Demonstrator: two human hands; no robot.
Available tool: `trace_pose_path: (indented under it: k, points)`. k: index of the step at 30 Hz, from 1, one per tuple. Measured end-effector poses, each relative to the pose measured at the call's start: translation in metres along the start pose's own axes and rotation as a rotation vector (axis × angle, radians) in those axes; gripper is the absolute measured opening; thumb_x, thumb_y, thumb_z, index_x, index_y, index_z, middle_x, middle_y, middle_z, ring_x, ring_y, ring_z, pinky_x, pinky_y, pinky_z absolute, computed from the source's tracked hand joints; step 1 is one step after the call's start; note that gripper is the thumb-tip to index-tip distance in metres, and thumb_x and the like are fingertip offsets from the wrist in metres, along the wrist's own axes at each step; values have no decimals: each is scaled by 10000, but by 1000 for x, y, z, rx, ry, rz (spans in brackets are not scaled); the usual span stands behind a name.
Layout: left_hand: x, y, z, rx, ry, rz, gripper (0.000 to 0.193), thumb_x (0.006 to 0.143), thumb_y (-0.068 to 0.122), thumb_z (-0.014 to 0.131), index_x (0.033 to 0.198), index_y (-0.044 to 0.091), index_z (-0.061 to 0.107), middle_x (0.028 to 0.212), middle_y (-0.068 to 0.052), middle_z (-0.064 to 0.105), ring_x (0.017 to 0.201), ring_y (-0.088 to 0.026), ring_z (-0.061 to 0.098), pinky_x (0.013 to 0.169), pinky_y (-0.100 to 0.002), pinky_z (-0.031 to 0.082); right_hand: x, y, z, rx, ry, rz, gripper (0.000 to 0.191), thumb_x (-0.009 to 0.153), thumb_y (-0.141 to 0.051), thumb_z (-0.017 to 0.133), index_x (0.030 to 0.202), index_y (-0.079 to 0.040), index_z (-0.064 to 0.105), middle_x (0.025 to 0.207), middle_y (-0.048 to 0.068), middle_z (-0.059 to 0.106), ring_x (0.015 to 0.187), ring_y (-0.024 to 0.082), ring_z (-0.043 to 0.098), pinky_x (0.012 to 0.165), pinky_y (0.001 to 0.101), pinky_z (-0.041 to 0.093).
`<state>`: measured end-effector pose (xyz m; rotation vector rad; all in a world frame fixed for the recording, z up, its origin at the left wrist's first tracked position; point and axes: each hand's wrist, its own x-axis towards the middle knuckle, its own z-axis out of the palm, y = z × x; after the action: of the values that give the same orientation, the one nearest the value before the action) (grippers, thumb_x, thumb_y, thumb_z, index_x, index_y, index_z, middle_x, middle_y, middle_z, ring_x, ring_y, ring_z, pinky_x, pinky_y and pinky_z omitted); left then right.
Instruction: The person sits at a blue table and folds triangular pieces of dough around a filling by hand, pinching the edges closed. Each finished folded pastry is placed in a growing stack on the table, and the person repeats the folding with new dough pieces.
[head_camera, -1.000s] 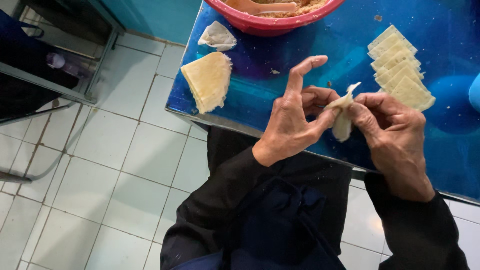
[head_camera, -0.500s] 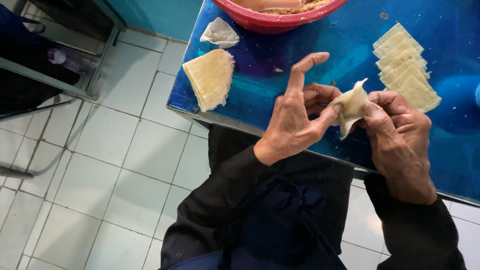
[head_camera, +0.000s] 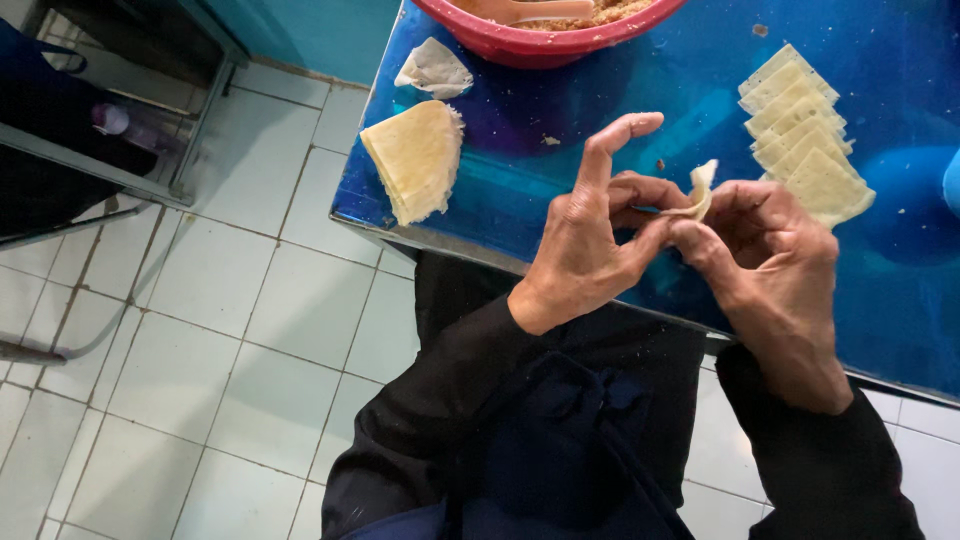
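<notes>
A small pale dough wrapper (head_camera: 700, 187), folded over, is pinched between the fingertips of both hands above the blue table (head_camera: 560, 170). My left hand (head_camera: 595, 240) grips its left side with the index finger sticking up. My right hand (head_camera: 775, 250) holds its right side with thumb and fingers. A wedge-shaped stack of flat wrappers (head_camera: 415, 160) lies at the table's left edge. A row of folded, filled pieces (head_camera: 805, 155) lies overlapping at the right.
A red bowl (head_camera: 540, 40) with crumbly brown filling and a spoon stands at the table's far edge. A single crumpled wrapper (head_camera: 433, 70) lies beside it. White tiled floor (head_camera: 200, 350) stretches to the left, with a metal chair frame (head_camera: 120, 170) there.
The wrapper has been folded tighter and turned edge-on between the fingers. Both hands have stayed over the same spot on the table.
</notes>
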<state>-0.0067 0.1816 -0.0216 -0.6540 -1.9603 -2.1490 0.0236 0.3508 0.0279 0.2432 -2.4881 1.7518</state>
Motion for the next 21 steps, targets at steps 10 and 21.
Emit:
trace_pose_path:
  k: [10, 21]
  points:
    - [2, 1, 0, -204, 37, -133, 732, 995, -17, 680, 1568, 86, 237, 1129, -147, 719, 1100, -194, 736, 1000, -379, 601, -2, 22, -13, 545, 98, 187, 197, 1108, -64, 584, 1267, 52, 586, 1141, 142, 689, 959, 165, 678, 884, 295, 562]
    - [9, -11, 1, -487, 150, -231, 709, 981, -35, 685, 1546, 79, 271, 1119, -119, 672, 1069, -178, 704, 968, -342, 593, -13, 24, -56, 764, 285, 270, 336, 1002, -104, 509, 1290, 47, 592, 1151, 152, 703, 1000, 227, 729, 835, 392, 611]
